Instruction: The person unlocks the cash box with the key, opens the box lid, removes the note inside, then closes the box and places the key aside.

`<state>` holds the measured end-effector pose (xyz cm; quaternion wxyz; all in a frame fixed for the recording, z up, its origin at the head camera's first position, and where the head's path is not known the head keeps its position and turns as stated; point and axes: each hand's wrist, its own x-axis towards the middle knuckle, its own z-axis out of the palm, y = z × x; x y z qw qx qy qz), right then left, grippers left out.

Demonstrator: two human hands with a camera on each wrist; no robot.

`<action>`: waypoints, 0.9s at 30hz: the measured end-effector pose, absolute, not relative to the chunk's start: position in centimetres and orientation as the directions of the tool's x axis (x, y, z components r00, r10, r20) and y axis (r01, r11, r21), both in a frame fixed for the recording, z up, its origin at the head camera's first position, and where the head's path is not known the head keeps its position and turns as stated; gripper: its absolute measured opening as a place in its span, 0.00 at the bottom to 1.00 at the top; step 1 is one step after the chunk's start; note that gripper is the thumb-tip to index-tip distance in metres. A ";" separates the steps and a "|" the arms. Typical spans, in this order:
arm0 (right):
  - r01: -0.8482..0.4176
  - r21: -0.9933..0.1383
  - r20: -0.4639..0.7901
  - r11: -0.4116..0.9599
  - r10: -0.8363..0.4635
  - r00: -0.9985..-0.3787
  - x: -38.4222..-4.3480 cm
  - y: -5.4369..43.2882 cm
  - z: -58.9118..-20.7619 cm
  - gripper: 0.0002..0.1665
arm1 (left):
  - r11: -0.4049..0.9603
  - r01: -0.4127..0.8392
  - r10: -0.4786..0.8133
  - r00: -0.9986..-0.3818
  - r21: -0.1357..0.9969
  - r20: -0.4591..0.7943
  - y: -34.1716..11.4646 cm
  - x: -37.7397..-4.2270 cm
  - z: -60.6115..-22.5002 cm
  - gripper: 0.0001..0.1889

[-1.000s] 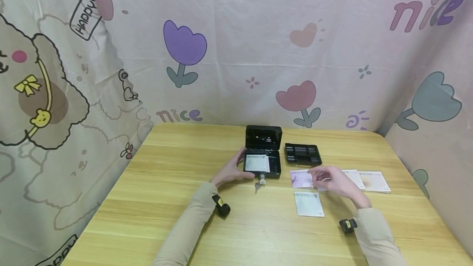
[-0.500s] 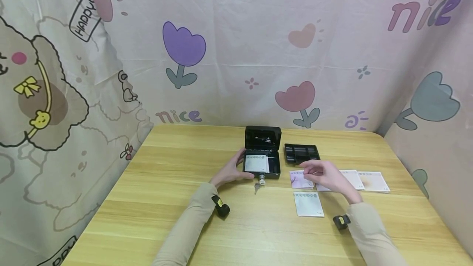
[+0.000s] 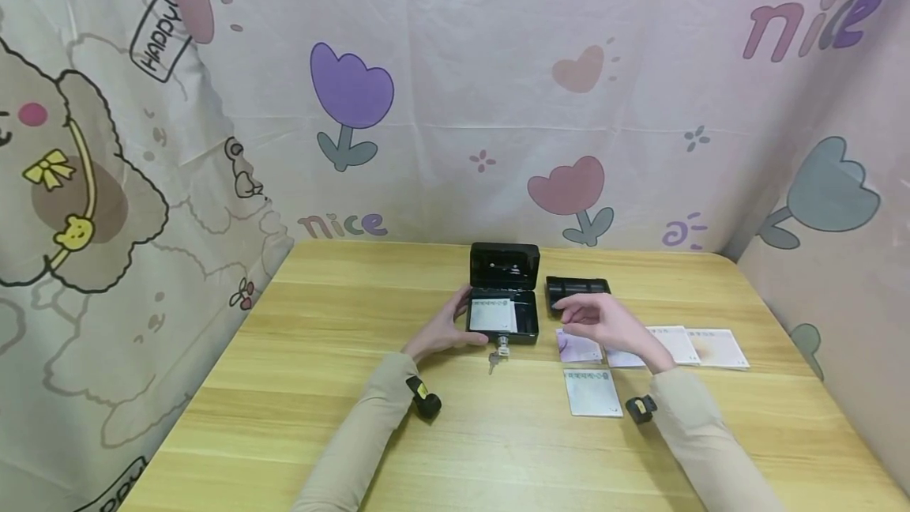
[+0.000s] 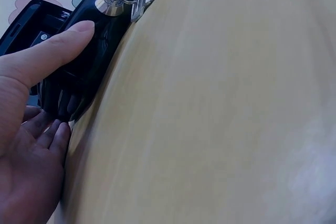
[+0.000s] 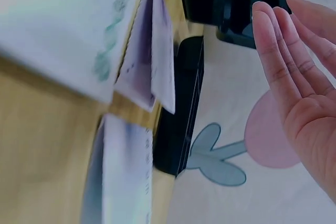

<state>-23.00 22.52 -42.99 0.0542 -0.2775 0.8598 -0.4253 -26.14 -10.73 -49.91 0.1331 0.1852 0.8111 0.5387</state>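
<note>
A black cash box (image 3: 524,336) stands with its lid raised, a pale printed paper pad (image 3: 490,316) lying inside. My left hand (image 3: 442,329) holds its left front corner; in the left wrist view the thumb (image 4: 63,48) lies along the front beside the lock, with fingers at the side. A key ring with keys (image 4: 143,1) hangs from that lock. My right hand (image 3: 604,325), fingers loosely bent, hovers above a purple paper pad (image 3: 574,349) and before the black compartment tray (image 3: 569,286). In the right wrist view nothing lies between its fingers.
A pale green pad (image 3: 594,395) lies nearer the front of the wooden table (image 3: 512,449). More pads, including an orange-tinted one (image 3: 718,349), overlap in a row to the right. A printed cloth (image 3: 441,101) hangs behind the table.
My right hand has moved left and away from me, from over the pads to the tray's front edge, which it now partly covers. My left hand stays on the cash box.
</note>
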 end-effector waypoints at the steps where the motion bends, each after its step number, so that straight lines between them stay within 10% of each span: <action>1: -0.435 -0.761 0.142 0.482 -0.530 -0.836 -23.2 22.3 -42.9 0.22 | 0.354 0.156 0.442 -0.897 0.922 -0.019 -10.8 -26.1 -49.9 0.62; 27: -0.456 -0.761 0.123 0.461 -0.587 -0.800 -27.0 16.1 -42.9 0.22 | 0.315 0.168 0.454 -0.891 0.934 0.006 -10.7 -26.2 -49.9 0.61</action>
